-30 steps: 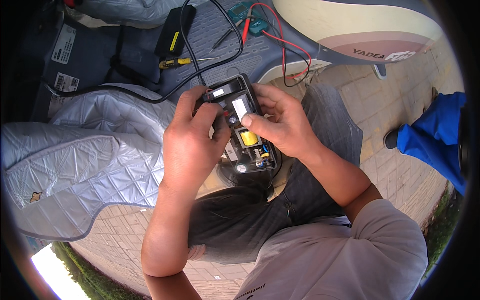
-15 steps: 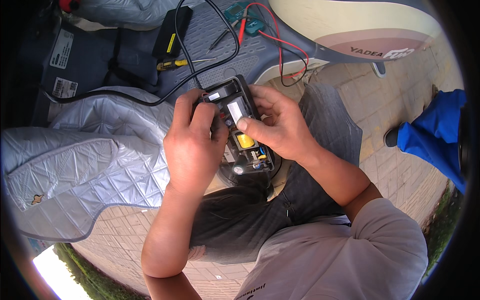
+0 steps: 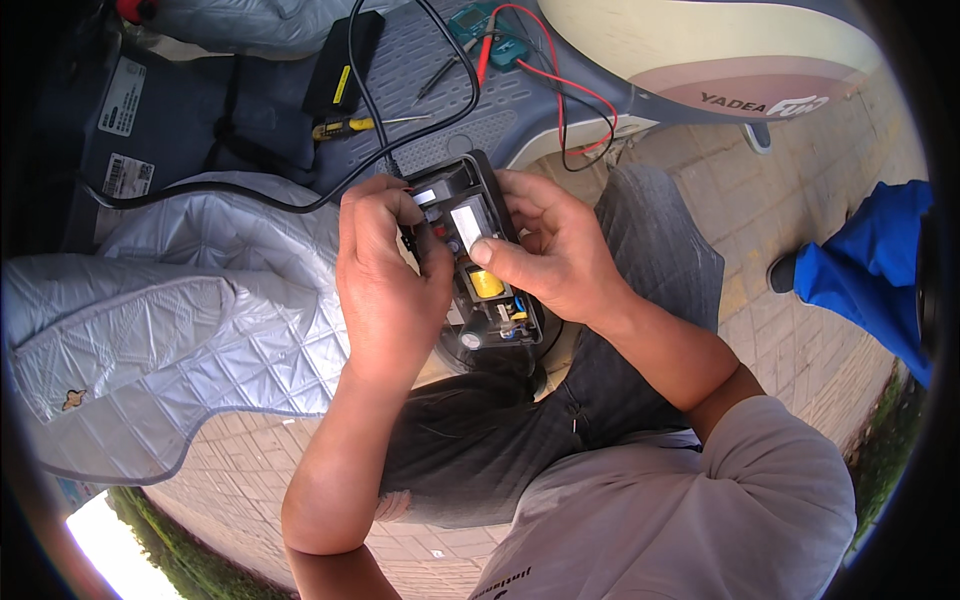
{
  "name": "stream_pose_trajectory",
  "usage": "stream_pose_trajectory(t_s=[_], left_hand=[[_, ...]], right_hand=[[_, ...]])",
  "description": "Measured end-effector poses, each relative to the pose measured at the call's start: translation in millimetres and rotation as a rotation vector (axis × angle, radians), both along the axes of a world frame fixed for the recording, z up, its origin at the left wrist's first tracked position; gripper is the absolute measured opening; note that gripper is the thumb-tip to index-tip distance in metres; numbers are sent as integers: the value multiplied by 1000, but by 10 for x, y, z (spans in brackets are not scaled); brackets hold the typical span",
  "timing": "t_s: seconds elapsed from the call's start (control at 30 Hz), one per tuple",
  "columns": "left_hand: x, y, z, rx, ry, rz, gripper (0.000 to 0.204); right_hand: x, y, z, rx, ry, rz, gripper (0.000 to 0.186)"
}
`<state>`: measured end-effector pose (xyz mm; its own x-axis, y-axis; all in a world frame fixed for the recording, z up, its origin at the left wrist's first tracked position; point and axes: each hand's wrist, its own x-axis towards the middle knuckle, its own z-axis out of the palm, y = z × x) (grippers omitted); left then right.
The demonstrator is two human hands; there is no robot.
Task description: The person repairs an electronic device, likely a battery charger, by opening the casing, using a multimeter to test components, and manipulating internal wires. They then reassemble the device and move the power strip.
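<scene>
Between my hands is an opened charger (image 3: 468, 215), its black case exposing a circuit board with a yellow-wrapped transformer (image 3: 487, 283) and a round capacitor (image 3: 473, 340). My right hand (image 3: 560, 245) grips the right side of the case, thumb pressed on a pale metal part of the board. My left hand (image 3: 385, 280) closes round the left edge, fingers curled at its upper corner and thumb over the board's side; what the fingertips pinch is partly hidden. A black cable (image 3: 368, 95) meets the case at its top end.
On the scooter's footboard (image 3: 420, 60) lie a black box (image 3: 345, 65), a yellow-handled screwdriver (image 3: 345, 128) and a teal multimeter (image 3: 500, 40) with red and black leads. A silver quilted cover (image 3: 200, 300) drapes at left. Another person's blue trouser leg (image 3: 865, 255) stands at right.
My left hand's fingers have shifted slightly up and left, and a gap shows between fingers and thumb. The charger has moved very little; my right hand keeps its grip.
</scene>
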<state>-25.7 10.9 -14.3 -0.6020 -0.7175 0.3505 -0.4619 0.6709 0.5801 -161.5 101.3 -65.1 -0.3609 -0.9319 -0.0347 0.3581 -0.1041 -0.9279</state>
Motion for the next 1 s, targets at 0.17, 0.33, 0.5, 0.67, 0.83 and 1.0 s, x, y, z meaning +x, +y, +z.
stream_pose_trajectory(t_s=[0.17,0.33,0.5,0.67,0.83,1.0], left_hand=[[21,-40,-55,114,42,3,34],[93,-130,-107,332,139,-73,34],[141,-151,-109,317,220,-75,41],[96,-69,-117,474,216,83,52],[67,-74,-147,815,358,78,59],[39,-111,-101,889,380,85,67]], right_hand=[[9,-15,19,21,-79,28,53],[-66,-50,-58,42,-236,49,55],[-121,-61,-71,49,-260,69,53],[-117,-74,-56,57,-246,69,56],[-75,-59,-46,49,-198,54,55],[-120,-105,-35,15,-195,82,55]])
